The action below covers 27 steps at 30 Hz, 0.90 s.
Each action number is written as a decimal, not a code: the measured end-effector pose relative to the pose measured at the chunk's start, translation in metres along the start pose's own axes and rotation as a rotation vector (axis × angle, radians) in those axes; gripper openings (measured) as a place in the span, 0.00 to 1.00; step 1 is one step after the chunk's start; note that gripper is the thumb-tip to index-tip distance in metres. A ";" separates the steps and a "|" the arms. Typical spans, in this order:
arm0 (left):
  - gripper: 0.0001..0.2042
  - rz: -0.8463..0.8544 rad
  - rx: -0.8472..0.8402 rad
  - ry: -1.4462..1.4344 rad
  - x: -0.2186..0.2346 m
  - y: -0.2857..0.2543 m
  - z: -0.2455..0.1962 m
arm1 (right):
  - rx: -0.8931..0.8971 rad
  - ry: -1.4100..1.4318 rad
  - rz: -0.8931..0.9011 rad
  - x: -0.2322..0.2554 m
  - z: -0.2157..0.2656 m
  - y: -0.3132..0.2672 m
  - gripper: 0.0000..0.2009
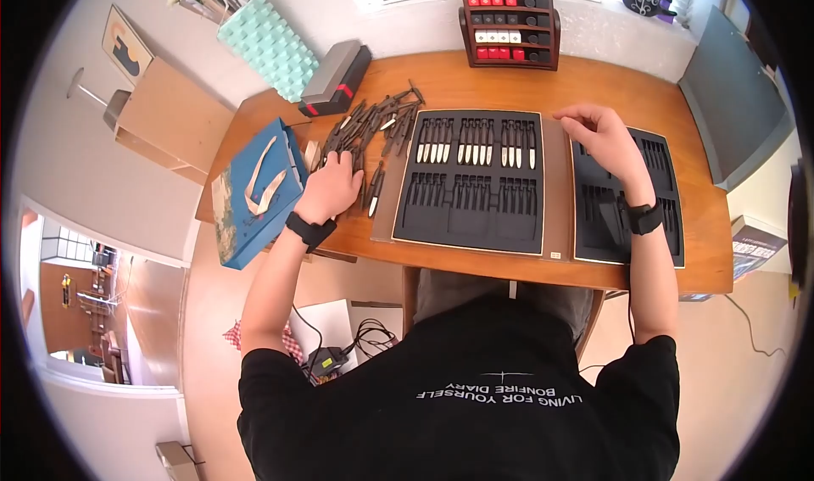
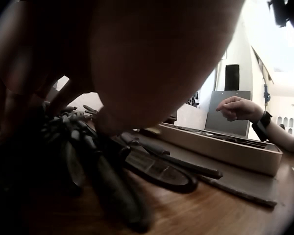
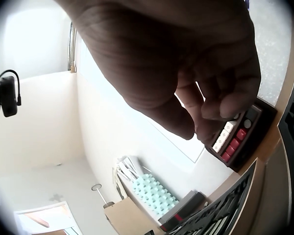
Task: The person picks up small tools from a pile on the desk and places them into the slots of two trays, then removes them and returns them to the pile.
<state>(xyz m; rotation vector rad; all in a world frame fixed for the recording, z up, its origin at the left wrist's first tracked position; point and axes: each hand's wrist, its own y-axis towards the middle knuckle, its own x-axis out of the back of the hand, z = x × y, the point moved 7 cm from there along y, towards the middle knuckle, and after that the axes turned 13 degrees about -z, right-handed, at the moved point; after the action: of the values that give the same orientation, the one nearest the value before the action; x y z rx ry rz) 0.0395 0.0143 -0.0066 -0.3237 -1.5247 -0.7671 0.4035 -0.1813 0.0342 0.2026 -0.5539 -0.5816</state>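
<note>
My left hand (image 1: 331,191) reaches down over the near end of a loose pile of slim dark sticks (image 1: 373,125), some with white, blade-like ends. Its fingers are spread among them; the left wrist view is dark there. Several of these sticks (image 2: 157,169) lie close below the palm. To the right lies an open case, whose left tray (image 1: 471,218) has black slots. Three groups of white-tipped sticks (image 1: 475,142) fill its far row. Over the right tray (image 1: 593,239) hovers my right hand (image 1: 609,146), fingers loosely bent, with nothing between thumb and fingers (image 3: 188,127).
A blue bag (image 1: 263,197) with a pale ribbon handle lies at the table's left edge. Behind the pile is a grey box (image 1: 335,78) with a red band. A wooden rack (image 1: 511,27) of red, black and white pieces stands at the back against the wall.
</note>
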 end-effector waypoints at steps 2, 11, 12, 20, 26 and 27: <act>0.16 -0.024 -0.047 -0.026 -0.011 0.006 0.004 | 0.006 0.016 -0.004 0.000 0.000 -0.001 0.13; 0.14 0.050 -0.075 -0.258 -0.014 0.039 0.022 | 0.002 0.043 -0.030 0.000 -0.002 -0.003 0.13; 0.14 0.070 -0.057 -0.304 -0.010 0.040 0.022 | 0.007 0.026 -0.027 0.001 -0.001 -0.002 0.13; 0.12 -0.108 0.096 -0.621 0.000 0.054 0.059 | 0.016 0.042 -0.034 0.000 -0.003 -0.002 0.13; 0.08 -0.203 0.201 -0.834 0.015 0.067 0.058 | -0.002 0.009 -0.023 -0.002 -0.002 -0.003 0.13; 0.08 -0.283 0.198 -0.891 0.016 0.071 0.058 | 0.001 0.010 -0.024 -0.002 -0.003 -0.002 0.13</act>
<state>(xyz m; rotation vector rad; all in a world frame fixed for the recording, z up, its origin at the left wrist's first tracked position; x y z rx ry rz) 0.0367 0.0991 0.0315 -0.3207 -2.5093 -0.7125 0.4027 -0.1821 0.0300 0.2136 -0.5425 -0.6033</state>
